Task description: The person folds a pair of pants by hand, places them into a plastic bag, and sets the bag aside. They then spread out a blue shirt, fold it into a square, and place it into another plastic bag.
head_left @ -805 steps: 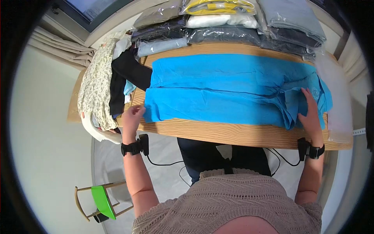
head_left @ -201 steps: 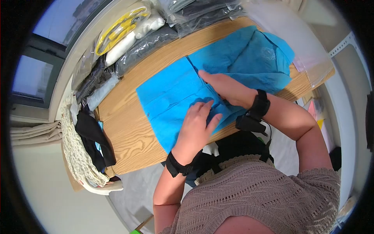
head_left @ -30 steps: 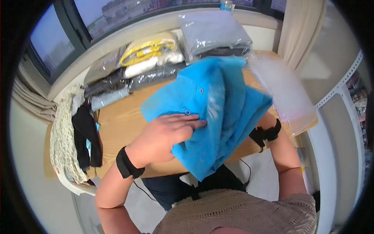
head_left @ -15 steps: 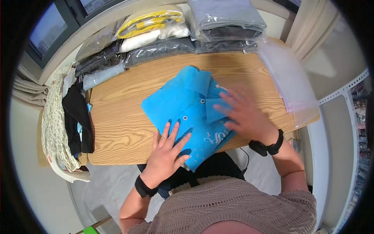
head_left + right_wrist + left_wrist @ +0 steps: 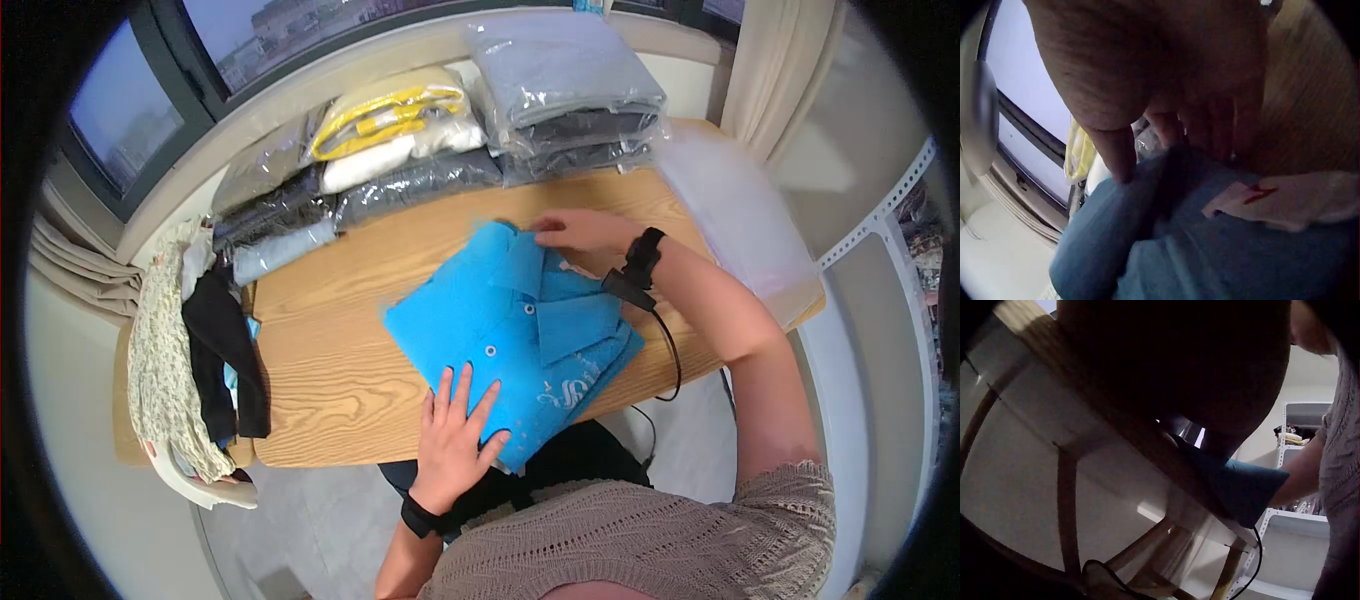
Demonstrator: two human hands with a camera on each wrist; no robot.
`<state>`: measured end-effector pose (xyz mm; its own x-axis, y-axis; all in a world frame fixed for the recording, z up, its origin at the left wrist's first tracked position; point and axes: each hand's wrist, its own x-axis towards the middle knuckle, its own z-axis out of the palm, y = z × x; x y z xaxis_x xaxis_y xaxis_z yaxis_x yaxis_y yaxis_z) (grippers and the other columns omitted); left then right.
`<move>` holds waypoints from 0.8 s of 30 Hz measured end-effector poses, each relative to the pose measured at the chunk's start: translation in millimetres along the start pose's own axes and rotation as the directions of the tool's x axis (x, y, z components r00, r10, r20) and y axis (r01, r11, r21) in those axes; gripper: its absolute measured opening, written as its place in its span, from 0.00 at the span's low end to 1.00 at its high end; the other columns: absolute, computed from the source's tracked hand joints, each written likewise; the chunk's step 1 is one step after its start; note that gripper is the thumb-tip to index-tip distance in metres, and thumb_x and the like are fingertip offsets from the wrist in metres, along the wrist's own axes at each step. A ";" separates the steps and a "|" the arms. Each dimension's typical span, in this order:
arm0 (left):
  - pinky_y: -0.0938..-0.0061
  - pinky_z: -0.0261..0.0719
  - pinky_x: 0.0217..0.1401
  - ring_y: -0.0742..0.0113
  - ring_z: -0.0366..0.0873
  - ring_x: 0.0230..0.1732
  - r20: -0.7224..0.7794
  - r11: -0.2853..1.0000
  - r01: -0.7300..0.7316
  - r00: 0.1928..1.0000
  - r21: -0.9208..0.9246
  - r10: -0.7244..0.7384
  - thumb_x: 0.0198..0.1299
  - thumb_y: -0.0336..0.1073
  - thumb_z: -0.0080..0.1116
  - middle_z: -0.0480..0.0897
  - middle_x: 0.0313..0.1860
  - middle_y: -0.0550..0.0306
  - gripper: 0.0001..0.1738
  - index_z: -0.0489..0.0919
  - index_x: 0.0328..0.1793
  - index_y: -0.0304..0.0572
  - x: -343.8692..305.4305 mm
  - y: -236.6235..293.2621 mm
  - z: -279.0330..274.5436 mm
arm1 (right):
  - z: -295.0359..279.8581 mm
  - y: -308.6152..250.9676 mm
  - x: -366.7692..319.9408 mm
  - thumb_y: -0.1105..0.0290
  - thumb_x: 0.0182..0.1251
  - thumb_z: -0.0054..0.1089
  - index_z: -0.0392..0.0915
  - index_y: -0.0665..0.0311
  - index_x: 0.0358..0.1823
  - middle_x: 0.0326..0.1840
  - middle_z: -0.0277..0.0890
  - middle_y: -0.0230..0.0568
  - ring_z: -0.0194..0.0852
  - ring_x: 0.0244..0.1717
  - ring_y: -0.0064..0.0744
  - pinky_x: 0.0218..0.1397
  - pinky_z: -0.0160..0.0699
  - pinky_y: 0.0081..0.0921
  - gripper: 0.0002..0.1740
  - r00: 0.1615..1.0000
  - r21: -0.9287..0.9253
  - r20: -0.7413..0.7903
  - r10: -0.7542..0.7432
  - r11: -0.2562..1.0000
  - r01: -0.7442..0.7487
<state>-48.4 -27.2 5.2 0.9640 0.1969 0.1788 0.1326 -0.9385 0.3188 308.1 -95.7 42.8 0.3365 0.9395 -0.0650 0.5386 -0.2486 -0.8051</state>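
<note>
A blue collared shirt [image 5: 465,310], folded into a compact shape, lies near the table's front edge with its collar up. It has ring-shaped snaps and a pale print [image 5: 568,392]. My left hand [image 5: 455,440] rests on its lower left part, fingers spread. At the back of the collar, my right hand [image 5: 585,232] pinches the edge; in the right wrist view the thumb [image 5: 1116,156] is on the near side and the fingers beyond. A pale label with a red mark [image 5: 1285,200] shows inside the collar. The left wrist view is mostly dark, with a shirt corner [image 5: 1250,487] beyond the table edge.
Bagged folded clothes [image 5: 420,185] are stacked along the back of the wooden table [image 5: 330,400]. Clear plastic bags [image 5: 740,210] lie at the right end. Patterned and black clothes [image 5: 220,350] hang over a white basket [image 5: 205,485] at left. A cable [image 5: 675,360] trails from my right wrist.
Earlier the shirt lay spread out, then was folded and lifted in both hands; now it lies on the table. My right hand has moved from its right side to the collar's back.
</note>
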 end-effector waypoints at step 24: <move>0.45 0.46 0.71 0.37 0.46 0.74 0.023 0.998 0.027 0.999 -0.050 -0.025 0.55 0.47 0.59 0.54 0.74 0.40 0.34 0.68 0.68 0.46 1.5 2.3 -2.3 | -102.3 70.1 -83.2 0.58 0.52 0.61 0.79 0.70 0.38 0.38 0.79 0.56 0.79 0.40 0.51 0.45 0.76 0.36 0.21 0.714 -0.378 -0.657 0.241 0.714 -0.589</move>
<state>-47.1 -28.4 8.3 0.9653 0.2142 0.1493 0.1465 -0.9176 0.3696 396.9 -215.3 52.1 0.8778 0.4561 0.1466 0.4785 -0.8202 -0.3136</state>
